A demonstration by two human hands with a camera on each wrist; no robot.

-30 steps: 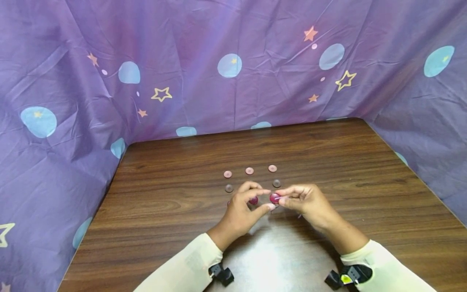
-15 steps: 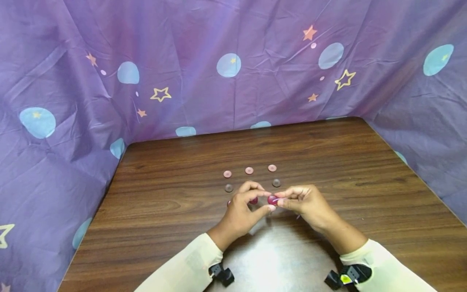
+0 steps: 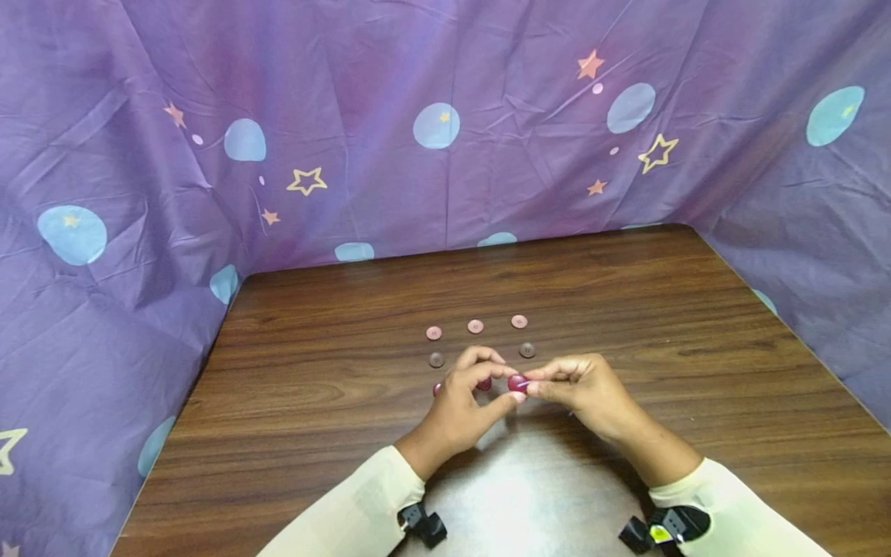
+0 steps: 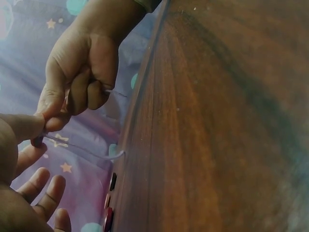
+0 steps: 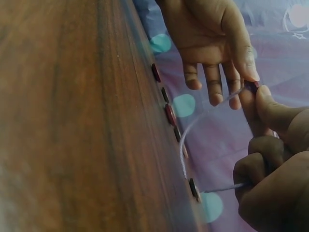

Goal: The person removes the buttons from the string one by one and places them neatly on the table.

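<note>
A glossy dark-red button (image 3: 517,383) is held up between both hands over the table. My left hand (image 3: 462,398) pinches its edge with thumb and index finger, the other fingers spread loosely in the right wrist view. From the other side, my right hand (image 3: 585,389) pinches a thin lilac string (image 5: 186,126) right at the button (image 5: 251,86), and its lower fingers curl over another stretch of that string. A short piece of string crosses the button's face in the head view. The string sags in a loop between the hands in the wrist views.
On the wooden table (image 3: 334,340) beyond the hands lie pink buttons (image 3: 476,326) in a row, with brown buttons (image 3: 527,350) closer. Another red button (image 3: 483,384) shows behind the left hand, and one more red button (image 3: 437,390) peeks out left of it. A purple curtain (image 3: 376,93) surrounds the table.
The red button has moved left with the right hand's fingers, from just beyond the left fingertips to between the left thumb and index finger. The left hand has stayed nearly still.
</note>
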